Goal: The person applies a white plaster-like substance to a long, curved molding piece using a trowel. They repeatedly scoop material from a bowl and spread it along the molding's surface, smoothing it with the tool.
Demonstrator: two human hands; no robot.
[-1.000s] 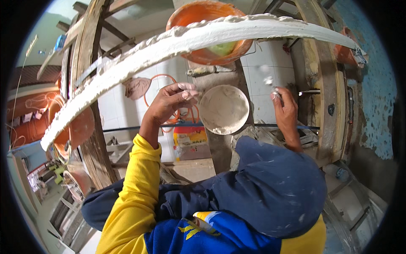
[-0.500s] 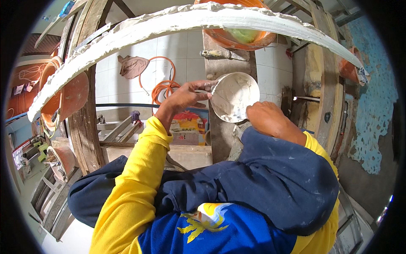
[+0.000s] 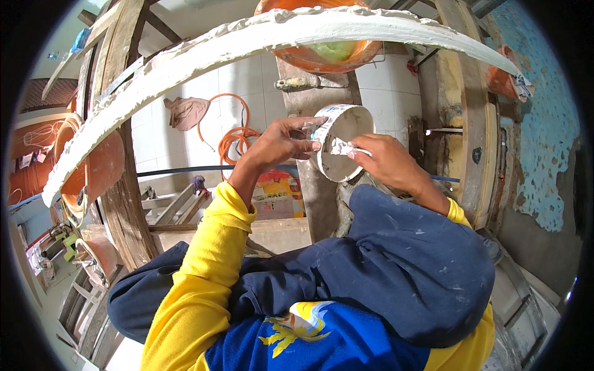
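A round white tub point(image 3: 365, 117) stands tilted above the plank in front of my knees, its printed outer side toward my left hand. Greyish-white paste coats its inner wall. The fingers and thumb of my left hand point(image 3: 279, 145) grip the tub's left side. My right hand point(image 3: 394, 164) is closed round a small paste-coated spatula point(image 3: 341, 147), its tip at the tub's mouth near my left thumb. Beyond both hands a long white strip point(image 3: 266, 34) spans the view, with lumpy paste along its upper edge; it looks bent in this wide picture.
An orange basin point(image 3: 334, 62) sits beyond the strip. On the wooden plank point(image 3: 322, 216) lies a paste-crusted brush-like tool point(image 3: 309, 83). An orange hose point(image 3: 238, 141) and a cloth point(image 3: 187, 114) lie on the tiles below. Timber posts point(image 3: 124, 179) flank me; a peeling blue wall point(image 3: 544, 154) is at right.
The tub has tipped, so its printed outer side now shows. My right hand has drawn the spatula into sight at the tub's mouth, with white paste on it. The whole view has shifted slightly.
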